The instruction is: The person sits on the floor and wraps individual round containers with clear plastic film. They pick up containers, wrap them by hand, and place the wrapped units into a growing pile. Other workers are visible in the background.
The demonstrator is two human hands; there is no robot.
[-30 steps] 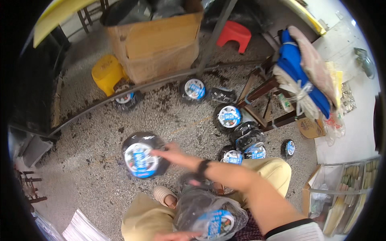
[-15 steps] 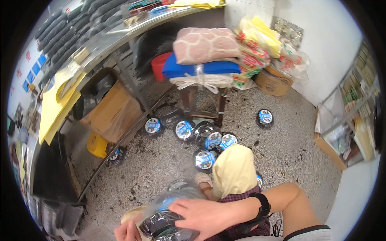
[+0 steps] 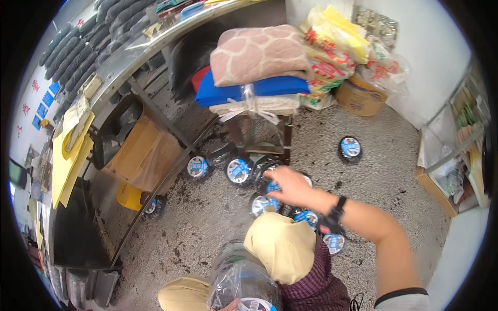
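Observation:
My right hand (image 3: 290,187) reaches out over a group of round black wrapped rolls with blue-and-white labels, fingers apart and slightly blurred. Partly under it lie a labelled roll (image 3: 261,206) and a clear-wrapped black roll (image 3: 265,165); whether it touches them I cannot tell. At the lower edge, the fingers of my left hand (image 3: 231,306) press on a long clear plastic bag (image 3: 233,274) holding black rolls; most of that hand is out of view. The bag lies between my two cream-covered knees (image 3: 282,243), with a label showing at its near end.
Ahead stands a dark stool (image 3: 287,137) piled with folded cloths, including a pink blanket (image 3: 259,54). A loose labelled roll (image 3: 350,149) lies to the right. Left are a workbench, a cardboard box (image 3: 148,150) and a yellow container (image 3: 128,196); a shelf rack (image 3: 441,150) lines the right wall.
My right hand has left the plastic bag and moved forward to the rolls on the floor. My left hand has shifted right along the bag, whose labelled end now shows.

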